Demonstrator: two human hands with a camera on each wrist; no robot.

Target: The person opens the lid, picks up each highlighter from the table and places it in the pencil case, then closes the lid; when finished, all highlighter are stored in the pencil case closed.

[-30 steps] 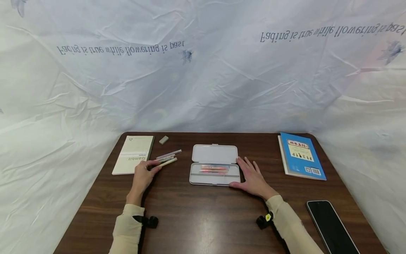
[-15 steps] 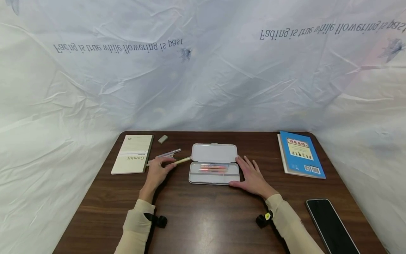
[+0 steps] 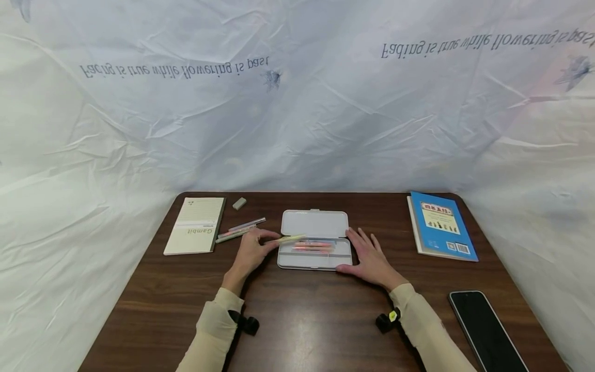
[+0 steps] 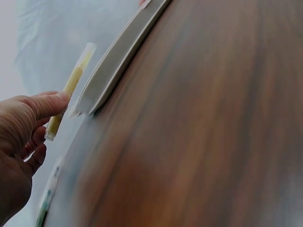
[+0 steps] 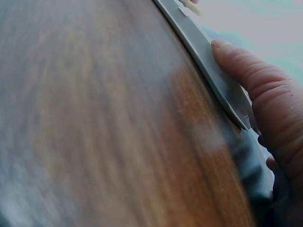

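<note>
In the head view, my left hand (image 3: 251,252) pinches a yellow pen (image 3: 292,238) between thumb and fingers, its far end over the left part of a white pencil case (image 3: 314,268). The left wrist view shows this yellow pen (image 4: 71,86) with a clear cap, held tilted above the case's edge. The case lies with its lid up, and several orange-pink pens (image 3: 313,247) are in its back compartment. My right hand (image 3: 371,262) rests against the case's right side, fingers spread, thumb at the front corner. In the right wrist view the thumb (image 5: 246,71) touches the rim.
Left of the case lie several pens (image 3: 239,230), a grey eraser (image 3: 239,203) and a notepad (image 3: 195,226). A blue book (image 3: 443,227) is at the back right, a phone (image 3: 487,330) at the front right. A pale printed curtain (image 3: 297,113) hangs behind the brown table (image 3: 297,315).
My left hand has lifted the yellow pen away from the other pens and carried it right, to the case. My right hand has stayed on the case.
</note>
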